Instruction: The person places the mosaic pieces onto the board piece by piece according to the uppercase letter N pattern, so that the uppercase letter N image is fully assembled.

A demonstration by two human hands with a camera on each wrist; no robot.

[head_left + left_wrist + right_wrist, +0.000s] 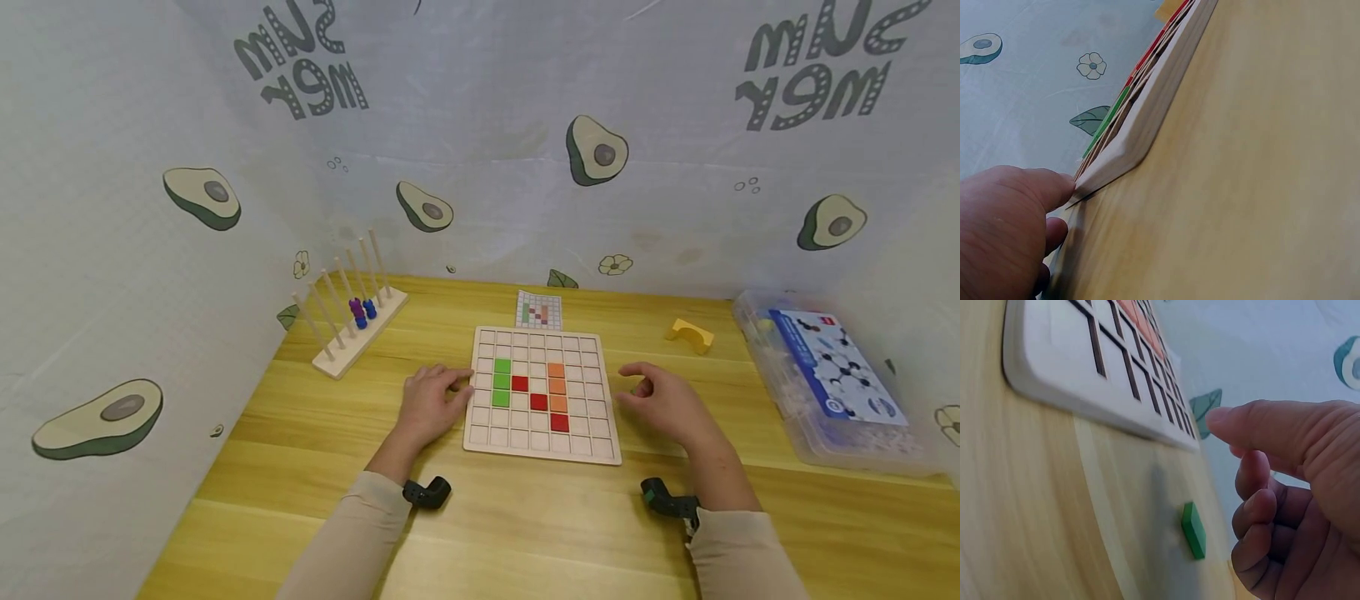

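Observation:
A square wooden grid board (519, 438) lies on the table, with green tiles (502, 380), red tiles (519, 383) and orange tiles (557, 386) set in its cells. My left hand (431, 404) rests at the board's left edge, its thumb and index finger touching the rim. Off the right side of the board, my right hand (667, 404) hovers with thumb and index finger apart and the other fingers loosely curled, holding nothing visible. In the right wrist view, a loose green tile (1194, 531) lies on the table near that hand. Behind the board sits a small pattern card (537, 311).
At the back left stands a wooden peg rack (345, 354) with blue and purple beads (357, 310). A yellow arch block (691, 335) lies at the back right. Farther right is a clear plastic box (825, 437) with a blue-and-white booklet (840, 362) on its lid.

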